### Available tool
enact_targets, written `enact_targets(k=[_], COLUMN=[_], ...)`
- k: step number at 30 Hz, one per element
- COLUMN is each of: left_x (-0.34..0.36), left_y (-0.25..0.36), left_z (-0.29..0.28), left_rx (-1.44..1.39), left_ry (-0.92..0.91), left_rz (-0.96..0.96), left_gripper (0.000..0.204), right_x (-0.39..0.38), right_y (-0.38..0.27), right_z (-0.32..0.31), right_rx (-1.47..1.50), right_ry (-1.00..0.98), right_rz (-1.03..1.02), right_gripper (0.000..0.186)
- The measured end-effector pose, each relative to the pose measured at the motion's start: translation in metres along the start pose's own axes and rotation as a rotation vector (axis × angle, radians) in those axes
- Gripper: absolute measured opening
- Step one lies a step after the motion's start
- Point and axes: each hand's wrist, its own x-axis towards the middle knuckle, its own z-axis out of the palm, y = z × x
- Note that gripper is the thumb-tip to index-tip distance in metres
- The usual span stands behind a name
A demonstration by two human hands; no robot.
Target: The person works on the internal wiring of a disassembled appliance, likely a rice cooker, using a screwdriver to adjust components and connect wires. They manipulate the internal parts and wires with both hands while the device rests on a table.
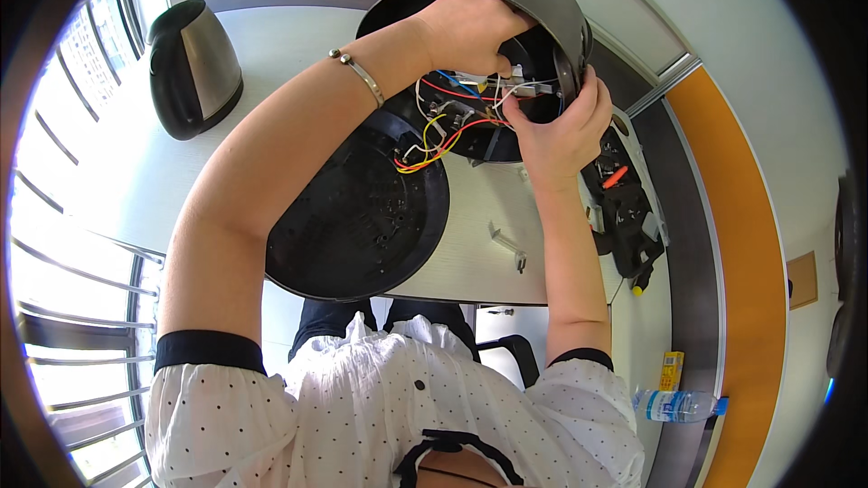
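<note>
A dark, round appliance housing point(561, 4) lies tipped on its side at the far side of the table, its open end facing me. My left hand point(470, 25) reaches inside it with curled fingers; the hand itself hides what they hold. Around the housing's right rim, my right hand point(562, 131) is closed, thumb inside and fingers outside. Red, blue, white and yellow wires point(443, 146) run from the parts inside to a black round base point(362, 217) at the table's near edge. A white and metal part point(524, 88) shows between my hands.
An electric kettle point(194, 68) stands at the left. A small metal bracket point(508, 246) lies near the front edge. At right are a black tool case point(628, 208) with an orange-handled tool point(615, 177), a water bottle point(678, 405) and a yellow box point(671, 370).
</note>
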Motion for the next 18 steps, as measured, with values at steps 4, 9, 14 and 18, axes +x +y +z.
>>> enact_targets(k=[4, 9, 14, 18], left_x=[-0.0018, -0.0016, -0.0012, -0.0013], left_y=[-0.0037, -0.0054, -0.0035, -0.0063], left_z=[0.005, 0.0083, 0.007, 0.0072], left_rx=[-0.008, 0.035, 0.022, 0.019], left_ry=[0.05, 0.122, 0.101, 0.087], left_rz=[0.04, 0.103, 0.086, 0.093], left_gripper=[0.062, 0.058, 0.059, 0.061], right_x=[0.0022, 0.0028, 0.0012, 0.0025], right_y=[-0.0009, 0.002, 0.0033, 0.004], right_z=[-0.0012, -0.0001, 0.001, 0.0033], right_rx=[-0.02, -0.039, -0.036, -0.036], right_ry=[-0.007, 0.035, 0.023, 0.058], right_rz=[-0.027, -0.078, -0.057, -0.087], right_gripper=[0.094, 0.094, 0.095, 0.094])
